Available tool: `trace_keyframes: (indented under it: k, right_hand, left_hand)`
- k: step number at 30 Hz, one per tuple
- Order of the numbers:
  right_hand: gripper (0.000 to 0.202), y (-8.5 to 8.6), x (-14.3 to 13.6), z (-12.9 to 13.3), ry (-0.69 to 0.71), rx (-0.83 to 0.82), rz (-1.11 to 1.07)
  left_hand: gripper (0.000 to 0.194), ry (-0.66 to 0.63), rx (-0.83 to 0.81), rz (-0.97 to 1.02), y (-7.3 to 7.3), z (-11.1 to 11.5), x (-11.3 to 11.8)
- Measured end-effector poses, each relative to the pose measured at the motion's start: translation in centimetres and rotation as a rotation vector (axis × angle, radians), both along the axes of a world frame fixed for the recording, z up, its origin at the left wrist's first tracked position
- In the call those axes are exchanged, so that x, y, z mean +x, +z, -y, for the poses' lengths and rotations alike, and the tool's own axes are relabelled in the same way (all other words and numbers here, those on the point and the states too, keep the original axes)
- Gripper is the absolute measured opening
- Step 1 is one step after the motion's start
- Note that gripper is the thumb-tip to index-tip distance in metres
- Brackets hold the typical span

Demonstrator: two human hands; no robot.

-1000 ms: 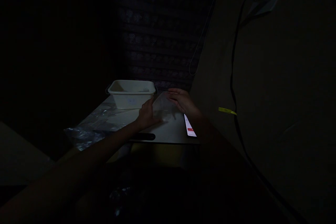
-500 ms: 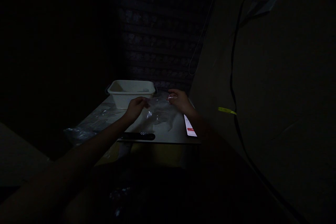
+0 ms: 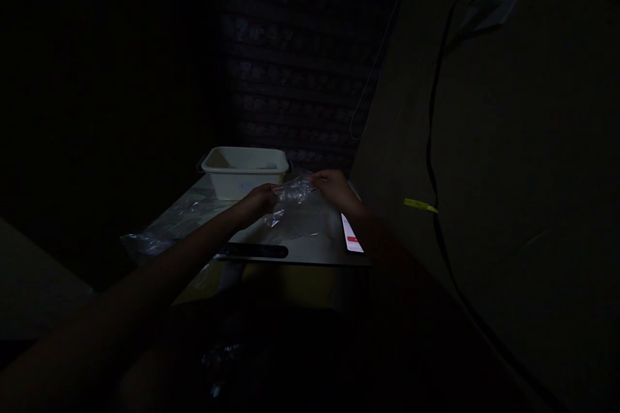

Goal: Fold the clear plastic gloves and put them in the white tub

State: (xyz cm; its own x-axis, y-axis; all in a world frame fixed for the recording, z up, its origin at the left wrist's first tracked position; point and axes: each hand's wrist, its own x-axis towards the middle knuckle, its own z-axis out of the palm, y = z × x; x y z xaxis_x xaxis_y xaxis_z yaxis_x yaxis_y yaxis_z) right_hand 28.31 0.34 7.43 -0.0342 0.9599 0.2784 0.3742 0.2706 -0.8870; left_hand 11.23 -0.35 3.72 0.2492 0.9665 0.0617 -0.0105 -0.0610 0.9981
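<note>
By the clamped fingers of the left hand (image 3: 261, 199) and the right hand (image 3: 335, 187), a crumpled clear plastic film (image 3: 295, 190) is held between them over a pale, flat tabletop (image 3: 310, 246). A cream, rectangular plastic tub (image 3: 237, 184) is set beyond the left hand; a lit, white-screened phone (image 3: 351, 229) is placed near the right.

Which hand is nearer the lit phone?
Right: the right hand is just beyond the phone; the left hand is farther off, to its left, in front of the tub.
</note>
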Motion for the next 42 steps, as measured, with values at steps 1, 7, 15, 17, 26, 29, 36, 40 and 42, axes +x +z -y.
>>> trace_keyframes:
  k: [1,7,15,17,26,29,36,40,42]
  right_hand:
    - [0.011,0.0,0.1,0.1,-0.004,-0.027,-0.026]
    - [0.007,0.1,0.2,0.6,0.024,-0.129,-0.175]
    - [0.005,-0.1,0.4,0.5,0.036,-0.114,-0.247]
    - [0.008,-0.6,0.5,0.3,0.095,-0.155,-0.230]
    - [0.003,-1.2,0.7,0.0,0.066,-0.186,-0.156]
    - [0.015,-1.3,0.6,0.2,0.120,-0.172,-0.113]
    - [0.010,-1.1,-0.8,0.0,0.095,-0.048,-0.031]
    - [0.016,-1.1,-1.2,0.0,0.097,0.045,0.102]
    - [0.028,-1.3,-1.0,-0.2,0.083,0.144,0.224]
  left_hand:
    - [0.027,0.005,0.012,-0.062,0.1,0.2,0.1]
    - [0.059,0.094,0.143,-0.422,-0.3,0.2,0.1]
    - [0.036,0.153,0.162,-0.349,-0.1,0.2,-0.1]
    - [0.028,0.145,0.126,-0.302,0.1,0.3,-0.2]
    - [0.025,0.179,0.202,-0.239,0.2,0.2,-0.9]
    - [0.024,0.220,0.270,-0.276,0.4,0.2,-0.9]
    - [0.019,0.266,0.386,-0.553,-0.3,-0.5,-0.8]
    - [0.011,0.299,0.440,-0.822,-0.6,-0.8,-1.3]
    - [0.013,0.326,0.452,-0.885,-0.5,-0.8,-1.5]
